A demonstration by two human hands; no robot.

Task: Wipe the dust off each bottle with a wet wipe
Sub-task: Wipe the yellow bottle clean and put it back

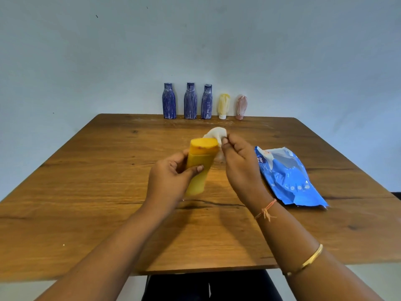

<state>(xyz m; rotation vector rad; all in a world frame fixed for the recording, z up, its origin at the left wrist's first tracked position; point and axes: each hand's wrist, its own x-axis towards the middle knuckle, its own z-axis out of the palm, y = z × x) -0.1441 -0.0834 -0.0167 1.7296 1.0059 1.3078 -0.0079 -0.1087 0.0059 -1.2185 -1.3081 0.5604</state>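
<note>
Tilted yellow bottle (201, 158) — crumpled white wipe (215, 132) alongside

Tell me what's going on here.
A person grips a yellow plastic bottle in the left hand and pinches a crumpled white wet wipe beside its upper end with the right hand. Three dust-streaked blue bottles, a pale yellow bottle and a pink bottle stand along the far edge of the wooden table. A blue wipes pack lies at right.

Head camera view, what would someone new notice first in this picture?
The bright yellow bottle stands out at centre, gripped by the left hand while the right hand pinches a white wet wipe beside its upper end. A blue wipes pack lies to the right on the wooden table, and a row of five dust-streaked bottles lines its far edge by the wall.
</note>
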